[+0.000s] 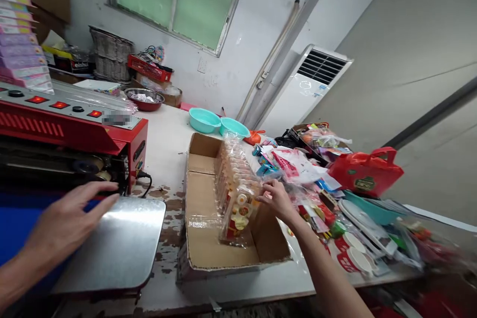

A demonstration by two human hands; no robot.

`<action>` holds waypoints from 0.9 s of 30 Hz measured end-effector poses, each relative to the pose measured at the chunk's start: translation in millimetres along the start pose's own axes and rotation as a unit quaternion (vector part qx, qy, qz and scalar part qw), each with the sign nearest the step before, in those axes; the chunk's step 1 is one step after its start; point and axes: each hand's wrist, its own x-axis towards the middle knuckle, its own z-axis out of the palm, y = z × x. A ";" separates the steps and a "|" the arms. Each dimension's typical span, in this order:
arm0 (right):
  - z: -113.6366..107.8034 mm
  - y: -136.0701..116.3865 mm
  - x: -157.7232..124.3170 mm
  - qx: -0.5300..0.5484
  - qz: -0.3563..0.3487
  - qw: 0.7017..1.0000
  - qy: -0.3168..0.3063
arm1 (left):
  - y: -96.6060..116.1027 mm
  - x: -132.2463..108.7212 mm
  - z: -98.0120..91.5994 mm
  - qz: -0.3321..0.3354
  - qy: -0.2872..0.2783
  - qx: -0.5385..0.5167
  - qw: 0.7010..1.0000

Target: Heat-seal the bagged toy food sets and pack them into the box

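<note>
A cardboard box (203, 253) stands on the table with its top uncovered. Inside it, a row of clear plastic packets (233, 171) leans upright along the right side. The front packet (240, 216) shows printed food-like shapes in yellow, white and red. My right hand (276, 199) reaches over the box's right wall, its fingers closed at the upper right edge of that front packet. My left hand (70, 218) is empty, fingers stretched and apart, over the metal plate (130, 243) beside the red machine (137, 139). Whether it touches the plate I cannot tell.
Two turquoise basins (204, 120) stand behind the box. To the right lie a heap of bagged goods (294, 166), a red bag (367, 171) and paper cups (354, 258). A black cable (148, 184) leaves the machine. Stacked boxes (22, 44) rise at the left.
</note>
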 end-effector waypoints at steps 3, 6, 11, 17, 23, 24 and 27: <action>-17.1 -27.1 -0.3 0.120 -0.018 0.992 0.018 | 35.1 -7.7 17.8 -0.001 -0.092 -0.088 0.992; -48.7 -68.8 4.4 0.279 -0.029 0.960 0.002 | 67.0 -5.7 24.3 0.060 -0.096 -0.158 0.981; -85.3 -140.7 21.2 0.314 -0.122 0.941 0.010 | 144.5 10.2 5.8 0.283 -0.082 -0.221 0.930; -97.1 -193.9 35.9 0.227 -0.266 0.937 -0.001 | 187.8 32.8 -35.1 0.448 -0.099 -0.145 0.876; -98.0 -199.6 45.5 0.071 -0.335 0.939 0.024 | 144.6 36.7 -60.9 0.400 -0.032 0.065 0.914; -97.4 -200.8 46.2 0.059 -0.336 0.940 0.030 | 140.6 35.9 -63.0 0.396 -0.023 0.068 0.916; -96.6 -209.3 47.7 0.099 -0.322 0.941 0.033 | 139.1 34.2 -65.3 0.368 -0.022 0.002 0.930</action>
